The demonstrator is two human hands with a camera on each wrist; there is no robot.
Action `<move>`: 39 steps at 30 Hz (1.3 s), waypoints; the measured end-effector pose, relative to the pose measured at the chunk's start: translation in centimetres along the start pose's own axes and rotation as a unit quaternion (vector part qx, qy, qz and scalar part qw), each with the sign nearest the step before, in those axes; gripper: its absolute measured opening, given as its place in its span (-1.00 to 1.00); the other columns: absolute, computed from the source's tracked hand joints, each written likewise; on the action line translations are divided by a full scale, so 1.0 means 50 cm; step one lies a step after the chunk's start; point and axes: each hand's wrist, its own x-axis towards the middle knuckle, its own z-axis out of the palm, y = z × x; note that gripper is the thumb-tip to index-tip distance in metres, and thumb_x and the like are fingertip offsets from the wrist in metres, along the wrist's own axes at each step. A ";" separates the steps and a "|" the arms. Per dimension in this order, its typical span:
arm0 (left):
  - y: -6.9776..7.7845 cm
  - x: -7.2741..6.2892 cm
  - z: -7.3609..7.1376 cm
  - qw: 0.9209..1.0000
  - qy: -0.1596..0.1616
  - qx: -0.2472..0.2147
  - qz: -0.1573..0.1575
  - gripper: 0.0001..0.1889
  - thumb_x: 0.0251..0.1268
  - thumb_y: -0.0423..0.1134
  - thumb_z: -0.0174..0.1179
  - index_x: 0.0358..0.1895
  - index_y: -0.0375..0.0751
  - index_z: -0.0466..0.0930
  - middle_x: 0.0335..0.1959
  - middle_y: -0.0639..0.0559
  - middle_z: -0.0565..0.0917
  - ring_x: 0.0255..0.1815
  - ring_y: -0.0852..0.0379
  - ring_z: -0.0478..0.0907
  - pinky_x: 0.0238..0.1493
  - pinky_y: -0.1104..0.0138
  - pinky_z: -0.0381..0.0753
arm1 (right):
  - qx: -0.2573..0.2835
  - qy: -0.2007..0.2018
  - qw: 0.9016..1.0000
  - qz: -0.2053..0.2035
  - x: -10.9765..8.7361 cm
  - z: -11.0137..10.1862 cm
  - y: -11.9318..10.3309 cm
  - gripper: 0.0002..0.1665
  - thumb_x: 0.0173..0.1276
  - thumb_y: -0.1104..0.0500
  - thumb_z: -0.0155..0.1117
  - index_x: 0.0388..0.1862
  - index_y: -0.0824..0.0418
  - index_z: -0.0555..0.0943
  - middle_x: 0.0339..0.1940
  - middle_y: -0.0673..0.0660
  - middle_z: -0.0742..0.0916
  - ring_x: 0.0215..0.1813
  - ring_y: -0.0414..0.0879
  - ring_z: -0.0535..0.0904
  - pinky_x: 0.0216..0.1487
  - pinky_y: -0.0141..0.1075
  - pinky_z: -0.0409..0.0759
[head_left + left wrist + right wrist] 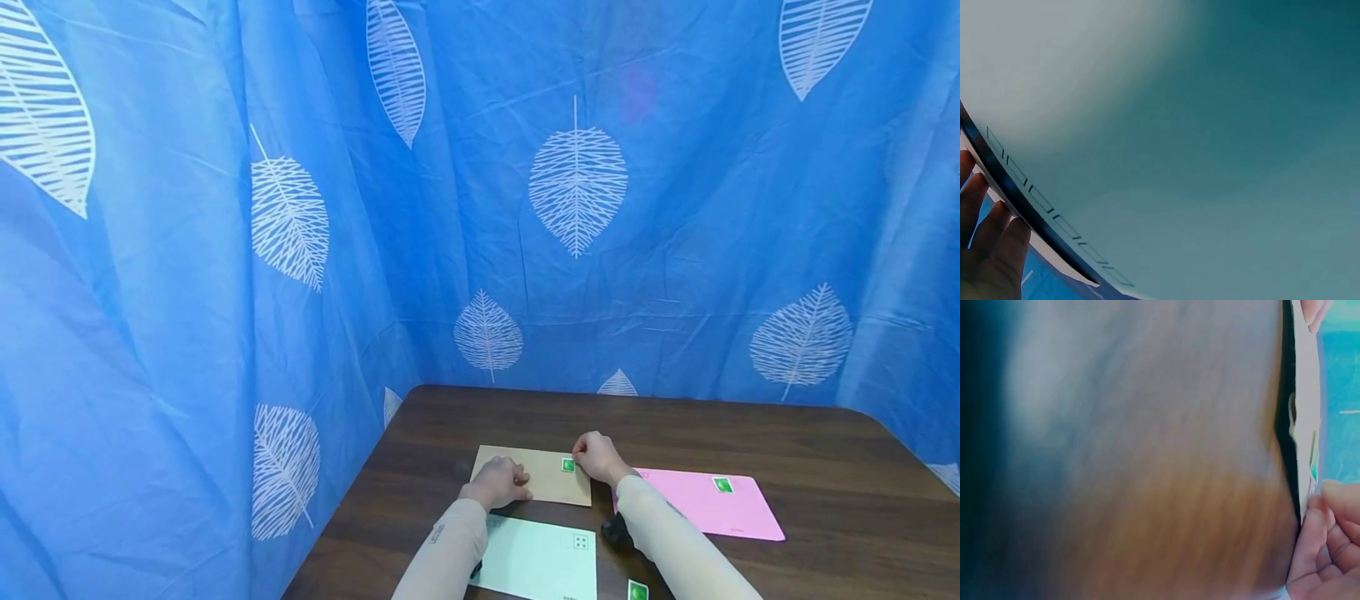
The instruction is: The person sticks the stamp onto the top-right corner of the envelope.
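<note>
The flat brown kraft paper envelope [534, 476] lies on the dark wood-grain bench [750, 433], between a pale green envelope [540, 562] nearer the person and a pink envelope [708, 502] to the right. A small green square stamp [568, 465] sits at its upper right corner.

The left hand [497, 482] rests on the envelope's left part with fingers curled; the pictures do not show whether it pinches the paper or only presses it down. The right hand [596, 454] touches the stamp corner with fingertips drawn together; the right wrist view shows the fingers [1325, 544] bunched at the paper edge.

The envelope is judged light, thin and flexible, and it creases easily. Take hold at an edge or corner. A second green stamp [637, 591] lies near the front edge.
</note>
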 end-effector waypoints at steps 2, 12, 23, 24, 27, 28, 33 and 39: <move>0.000 0.001 0.002 1.000 -0.002 -0.001 0.002 -0.57 0.17 -0.07 0.45 0.12 -0.07 0.72 0.24 -0.02 0.66 0.31 -0.01 0.54 0.35 0.08 0.52 | 0.001 -0.002 1.000 0.003 -0.004 -0.002 0.000 -0.93 0.33 0.39 0.27 -0.34 0.32 0.68 -0.38 0.11 0.69 -0.30 -0.07 0.54 -0.18 -0.18 0.63; -0.008 0.007 0.008 1.000 0.001 0.000 0.010 -0.59 0.18 -0.07 0.44 0.11 -0.06 0.73 0.18 0.02 0.69 0.21 0.04 0.58 0.28 0.11 0.58 | -0.049 -0.049 0.996 -0.057 -0.026 -0.026 -0.013 -0.79 0.30 0.46 0.19 -0.15 0.36 0.70 -0.18 0.20 0.76 -0.16 0.01 0.61 0.08 0.03 0.67; -0.003 0.001 -0.003 1.000 -0.007 -0.019 0.005 -0.56 0.18 -0.10 0.45 0.13 -0.10 0.71 0.25 -0.04 0.66 0.32 -0.02 0.54 0.34 0.08 0.54 | -0.125 -0.117 0.977 -0.131 -0.071 -0.046 -0.037 -0.63 0.43 0.40 0.14 0.18 0.48 0.55 0.17 0.37 0.66 0.27 0.27 0.56 0.36 0.15 0.48; -0.003 0.000 -0.004 1.000 -0.009 -0.018 0.006 -0.56 0.18 -0.10 0.44 0.14 -0.11 0.71 0.26 -0.05 0.65 0.32 -0.03 0.53 0.34 0.08 0.53 | -0.133 -0.126 0.975 -0.125 -0.075 -0.047 -0.038 -0.59 0.44 0.37 0.15 0.23 0.47 0.52 0.23 0.37 0.63 0.32 0.27 0.52 0.39 0.14 0.44; -0.002 -0.001 -0.008 1.000 -0.012 -0.025 0.007 -0.56 0.19 -0.10 0.44 0.14 -0.12 0.70 0.27 -0.06 0.64 0.35 -0.05 0.51 0.36 0.06 0.51 | -0.146 -0.157 0.971 -0.107 -0.083 -0.050 -0.043 -0.48 0.45 0.27 0.19 0.33 0.45 0.44 0.38 0.38 0.52 0.44 0.29 0.41 0.47 0.15 0.34; -0.002 -0.001 -0.009 1.000 -0.012 -0.025 0.008 -0.56 0.19 -0.10 0.43 0.14 -0.12 0.70 0.28 -0.07 0.64 0.35 -0.05 0.51 0.36 0.06 0.51 | -0.147 -0.167 0.970 -0.099 -0.087 -0.050 -0.044 -0.43 0.46 0.22 0.21 0.37 0.43 0.42 0.42 0.37 0.48 0.48 0.29 0.37 0.50 0.15 0.31; -0.005 -0.001 -0.009 0.999 -0.012 -0.039 0.006 -0.58 0.20 -0.11 0.43 0.13 -0.14 0.71 0.27 -0.09 0.64 0.36 -0.07 0.51 0.37 0.02 0.50 | -0.140 -0.194 0.968 -0.072 -0.103 -0.050 -0.049 -0.27 0.43 0.07 0.28 0.46 0.37 0.34 0.52 0.35 0.38 0.54 0.29 0.27 0.53 0.16 0.24; -0.007 -0.001 -0.007 0.999 -0.014 -0.041 0.005 -0.57 0.21 -0.10 0.42 0.14 -0.14 0.70 0.28 -0.09 0.63 0.38 -0.09 0.48 0.39 0.02 0.47 | -0.154 -0.199 0.966 -0.066 -0.108 -0.043 -0.045 -0.24 0.43 -0.01 0.28 0.46 0.35 0.35 0.52 0.31 0.40 0.55 0.25 0.27 0.54 0.13 0.24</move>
